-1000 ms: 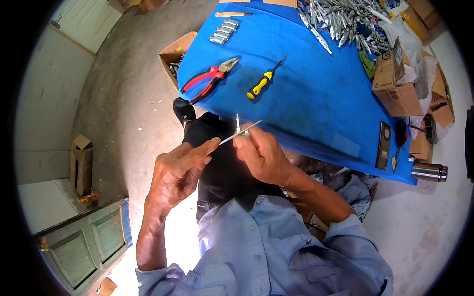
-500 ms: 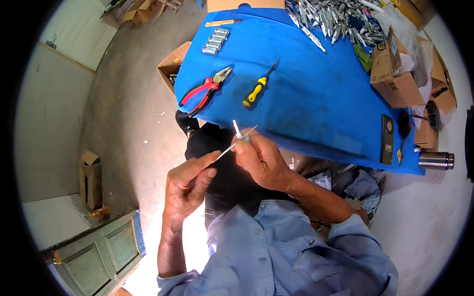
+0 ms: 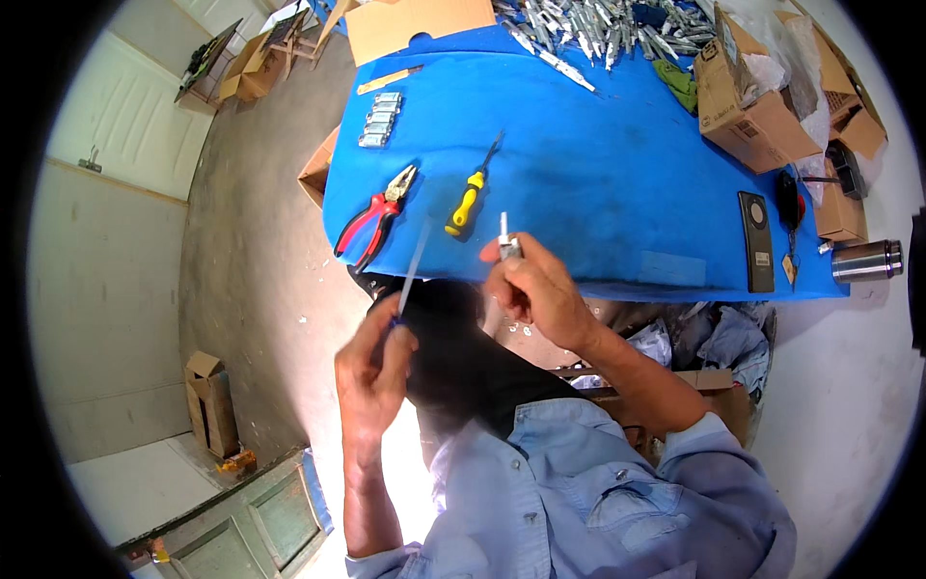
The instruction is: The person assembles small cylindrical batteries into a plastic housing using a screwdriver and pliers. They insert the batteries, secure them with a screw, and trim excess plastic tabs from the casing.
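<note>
My left hand (image 3: 374, 372) is closed around the lower end of a thin pale rod (image 3: 414, 270), blurred by motion, that points up and away. A bit of dark blue shows at the grip. Between the fingertips of my right hand (image 3: 540, 294) sits a small grey metal part (image 3: 509, 248) with a whitish stem standing up from it. The rod and the metal part are apart. Beyond my hands, on the blue table (image 3: 579, 174), lie red-and-black pliers (image 3: 384, 214) and a yellow-and-black screwdriver (image 3: 467, 203).
Several silver cylinders (image 3: 380, 121) and a wooden-handled tool (image 3: 389, 79) lie at the far left. A pile of grey metal parts (image 3: 608, 34) covers the far side. Cardboard boxes (image 3: 762, 121), a dark phone (image 3: 756, 241) and a steel flask (image 3: 866, 261) are on the right.
The rod has come away from the metal part and now points more upright. My hands have moved apart. The whole view has shifted, bringing the table lower and leftward.
</note>
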Demonstrator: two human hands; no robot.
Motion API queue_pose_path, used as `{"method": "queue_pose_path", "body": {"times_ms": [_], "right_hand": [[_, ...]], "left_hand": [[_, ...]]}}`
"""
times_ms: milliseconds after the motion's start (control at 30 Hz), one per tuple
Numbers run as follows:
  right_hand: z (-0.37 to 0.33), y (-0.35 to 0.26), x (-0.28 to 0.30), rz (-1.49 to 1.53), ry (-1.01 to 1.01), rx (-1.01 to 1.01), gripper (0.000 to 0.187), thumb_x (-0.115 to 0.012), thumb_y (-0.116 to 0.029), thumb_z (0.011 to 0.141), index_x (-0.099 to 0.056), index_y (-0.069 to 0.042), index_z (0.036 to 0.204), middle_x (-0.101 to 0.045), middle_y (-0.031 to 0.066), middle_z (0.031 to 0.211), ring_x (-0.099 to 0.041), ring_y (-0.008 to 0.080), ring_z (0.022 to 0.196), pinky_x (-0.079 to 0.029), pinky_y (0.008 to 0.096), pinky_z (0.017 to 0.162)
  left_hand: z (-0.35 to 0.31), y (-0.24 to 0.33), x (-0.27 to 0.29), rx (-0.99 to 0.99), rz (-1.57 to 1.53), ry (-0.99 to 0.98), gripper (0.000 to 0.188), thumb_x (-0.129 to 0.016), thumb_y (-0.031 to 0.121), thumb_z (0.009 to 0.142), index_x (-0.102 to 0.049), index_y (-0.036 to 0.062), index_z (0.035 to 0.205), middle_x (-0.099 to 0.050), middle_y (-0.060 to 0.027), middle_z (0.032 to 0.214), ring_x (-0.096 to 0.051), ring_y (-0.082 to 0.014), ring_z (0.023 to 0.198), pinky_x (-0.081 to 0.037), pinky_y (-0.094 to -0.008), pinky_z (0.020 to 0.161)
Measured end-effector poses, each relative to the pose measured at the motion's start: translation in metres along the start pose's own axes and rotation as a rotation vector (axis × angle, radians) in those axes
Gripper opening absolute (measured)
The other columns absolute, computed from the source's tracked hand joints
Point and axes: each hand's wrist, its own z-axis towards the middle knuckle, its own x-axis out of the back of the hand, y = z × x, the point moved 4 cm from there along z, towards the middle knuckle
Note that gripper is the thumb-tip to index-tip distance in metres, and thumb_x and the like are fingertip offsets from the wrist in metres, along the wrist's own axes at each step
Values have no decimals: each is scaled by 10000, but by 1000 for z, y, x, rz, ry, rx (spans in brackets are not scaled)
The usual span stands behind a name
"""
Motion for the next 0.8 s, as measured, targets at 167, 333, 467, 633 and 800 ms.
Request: {"method": "queue_pose_path", "body": {"times_ms": [167,333,467,633,800], "right_hand": [[-2,-12,26,104,89,-15,286,-369,-238,1064,-506,-28,1201,-508,29,795,-438,95,641,-349,238,556],[-2,-11,41,208,135,-26,303,-364,-257,1072,-512,-36,1217,-526,25,813,-450,89,653,-345,224,553],[-5,-11,52,217,199,-27,363,-342,-257,1084,-519,-13,1284,-547,34,849,-427,73,627,-335,225,512],[-4,-9,50,256,149,23,326,-374,-276,1106,-529,-41,1271,-597,32,874,-466,57,651,-365,207,549],[-9,-11,40,235,124,44,344,-394,-288,1111,-521,-41,1313,-620,38,894,-466,54,643,-348,207,520]], "left_hand": [[78,14,-31,-376,588,138,369,-597,40,956,-604,1,1322,-695,-209,1022,-686,-322,819,-540,-417,739],[131,19,-65,-546,944,203,361,-645,141,959,-622,77,1314,-677,-169,1145,-684,-358,982,-564,-453,790],[126,37,-83,-798,1065,281,355,-682,170,940,-645,77,1280,-680,-140,1147,-665,-326,1035,-558,-426,817],[119,31,-108,-641,1031,116,249,-717,194,912,-669,45,1105,-643,-121,1000,-640,-313,947,-545,-435,788],[109,33,-102,-720,847,205,157,-702,104,883,-648,5,993,-661,-137,881,-664,-305,832,-529,-440,693]]}}
